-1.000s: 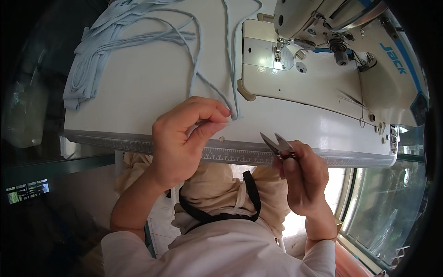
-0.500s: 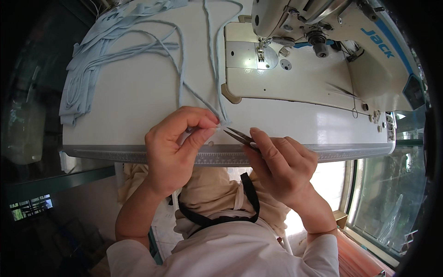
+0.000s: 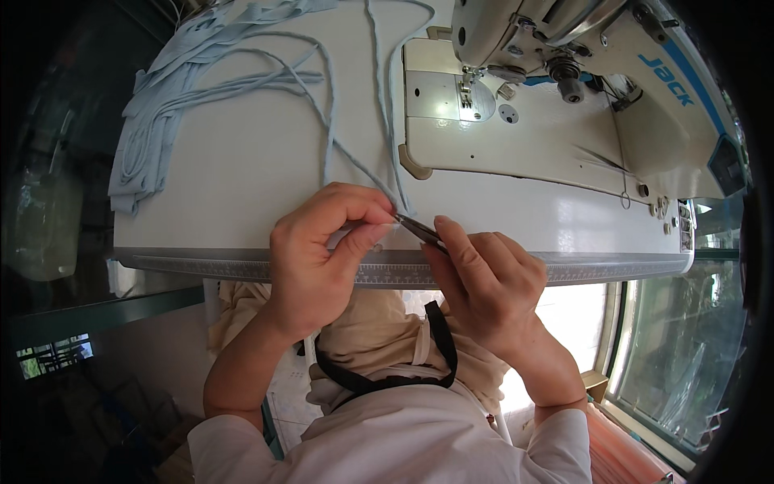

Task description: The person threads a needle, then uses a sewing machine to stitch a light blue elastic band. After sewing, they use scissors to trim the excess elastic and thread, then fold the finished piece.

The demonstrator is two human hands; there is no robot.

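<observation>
Between the thumb and fingertips of my left hand is the end of a light-blue fabric cord. The fingers hide most of that end. My right hand grips a small pair of dark thread snips, pointing up and left. Their tips are together at my left fingertips, against the cord end. Whether a thread lies between the blades is too small to tell. A second cord strand runs down beside the first and ends just above the snips.
At right stands a white sewing machine, its presser foot lowered near the plate. Tweezers lie on its bed. Light-blue fabric strips and cords are heaped at far left. A ruler strip lines the table's front edge.
The snips' blades, apart before, are now closed together and have reached my left fingertips. Both hands are nearer each other. The whole view has shifted slightly.
</observation>
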